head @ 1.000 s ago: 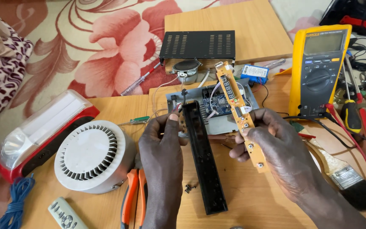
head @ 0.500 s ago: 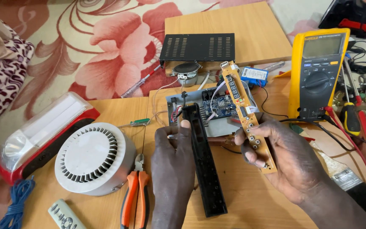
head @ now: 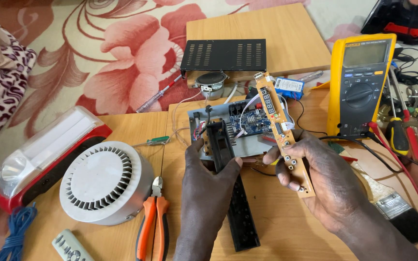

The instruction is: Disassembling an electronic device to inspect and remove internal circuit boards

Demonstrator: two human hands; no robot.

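Head view: wooden table [head: 286, 227] fills the lower frame.
Fan: round white fan [head: 103, 182], lower left.
Meter: yellow multimeter [head: 360, 87], upper right.
Black panel: long black front panel [head: 231, 198], centre, running down the frame.
Left hand: left hand [head: 204, 193] has its fingers closed around the black panel's upper end.
Board: narrow tan circuit board [head: 282, 128], right of centre, tilted.
Right hand: right hand [head: 322, 181] has its fingers closed on the board's lower half.
Pliers: orange pliers [head: 152, 222], bottom, left of the wrist.

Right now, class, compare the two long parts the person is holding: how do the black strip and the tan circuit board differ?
The black strip is dark plastic, gripped by the left hand near its top, its lower end resting on the wooden table. The tan circuit board shows a display, buttons and white wires, and the right hand holds it raised and slanted. Both are long and narrow.
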